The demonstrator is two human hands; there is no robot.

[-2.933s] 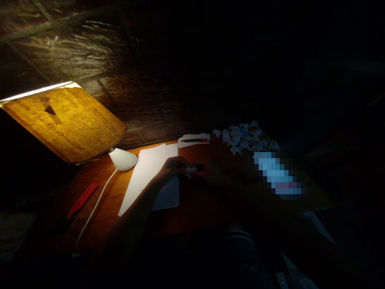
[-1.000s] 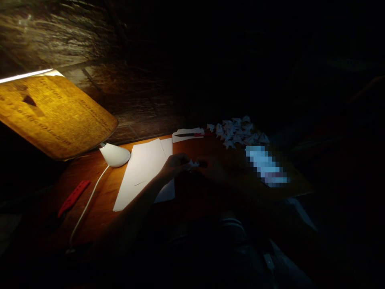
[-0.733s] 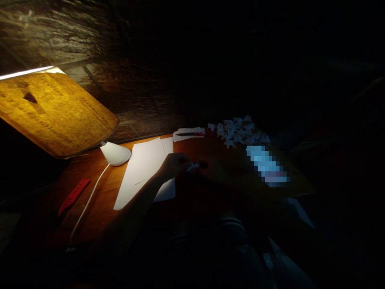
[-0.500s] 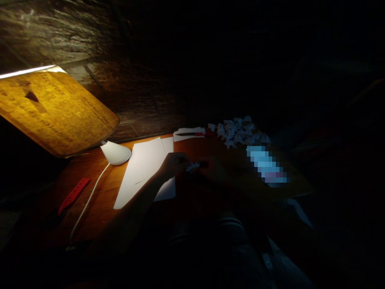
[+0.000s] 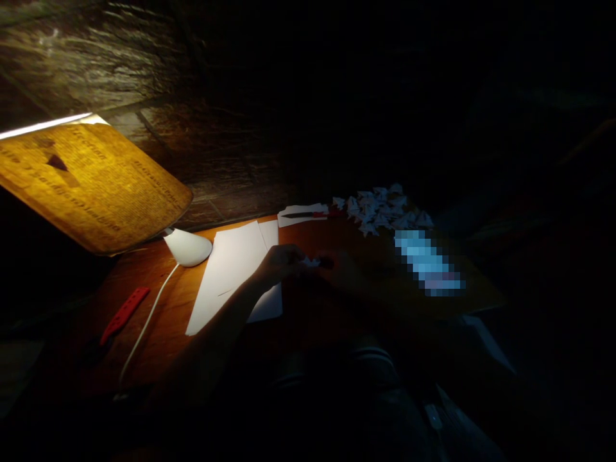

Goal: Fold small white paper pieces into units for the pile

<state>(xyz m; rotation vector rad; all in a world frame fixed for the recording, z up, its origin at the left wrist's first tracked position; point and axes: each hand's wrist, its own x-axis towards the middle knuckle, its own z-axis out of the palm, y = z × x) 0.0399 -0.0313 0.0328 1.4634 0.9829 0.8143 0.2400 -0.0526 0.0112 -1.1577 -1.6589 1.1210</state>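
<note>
1. We are seeing the rough wall (image 5: 96, 58) rising behind the white sheets (image 5: 235, 256).
2. We are seeing the wooden table (image 5: 176, 314) lying under the sheets, lit near them, darkening to their right.
3. We are noting the lampshade (image 5: 96, 186), yellow, printed, hanging up and left of the sheets.
4. The sheets are overlapping each other; we are using them as landmark.
5. We are marking a heap of folded white paper pieces (image 5: 378, 208) sitting behind and right of the sheets.
6. A pixelated bright rectangle (image 5: 430, 264) is lying well right of the sheets; we are leaving it unidentified.
7. We are seeing the left hand (image 5: 278, 264) hovering over the sheets' right edge, fingers pinching a small white piece.
8. The right hand (image 5: 342, 268) is meeting it, right of the sheets; we are finding its grip too dark to tell.
9. The lamp base (image 5: 188, 248) is standing just left of the sheets.
10. A red item with holes (image 5: 125, 313) is lying further left of the sheets.
11. We are seeing the small white piece (image 5: 312, 262) showing between both hands, just right of the sheets.
</note>
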